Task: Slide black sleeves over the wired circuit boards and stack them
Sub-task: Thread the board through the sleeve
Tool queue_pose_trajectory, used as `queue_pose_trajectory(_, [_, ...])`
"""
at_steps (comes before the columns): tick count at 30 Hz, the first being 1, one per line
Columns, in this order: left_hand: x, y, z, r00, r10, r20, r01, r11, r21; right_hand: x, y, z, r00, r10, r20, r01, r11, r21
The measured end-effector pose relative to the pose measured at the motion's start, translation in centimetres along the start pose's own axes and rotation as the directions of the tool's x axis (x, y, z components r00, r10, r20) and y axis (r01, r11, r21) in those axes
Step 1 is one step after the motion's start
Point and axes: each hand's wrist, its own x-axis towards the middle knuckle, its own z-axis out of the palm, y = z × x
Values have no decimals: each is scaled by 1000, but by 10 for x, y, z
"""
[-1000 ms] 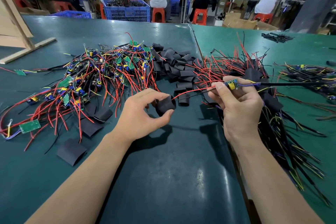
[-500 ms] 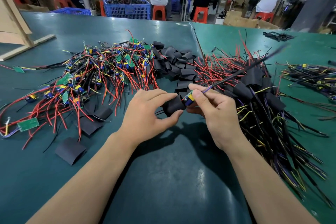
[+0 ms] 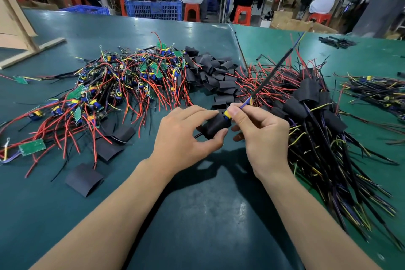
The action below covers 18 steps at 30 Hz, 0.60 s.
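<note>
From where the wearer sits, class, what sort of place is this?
Most likely an electronics assembly workshop: a heap of wired circuit boards and a pile of black sleeves cover the green bench, while other workers sit on orange stools at benches behind.

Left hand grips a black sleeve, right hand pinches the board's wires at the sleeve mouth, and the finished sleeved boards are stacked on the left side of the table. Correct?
Not quite. In the head view the sleeved boards lie to the right; the left pile is bare boards. The left hand does grip the sleeve, and the right hand pinches the wires.
</note>
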Motion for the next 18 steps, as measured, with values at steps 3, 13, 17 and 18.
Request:
queue_pose_trajectory(3, [1,1,1,998,-27,-56,28,1000,14,-4,1,3,999,-16,51,20,996,-86])
queue_pose_trajectory(13, [3,-2,-2,993,-38,-115,47,997,69,-6,1,1,943,-148,298,253,901,-352])
queue_pose_trajectory(17, [2,0,-2,995,-26,-95,28,999,20,-2,-5,-5,967,-231,104,253,916,-310])
queue_pose_trajectory(18, [2,0,-2,996,-26,-87,26,1000,5,-2,-5,-5,971,-230,60,237,934,-267])
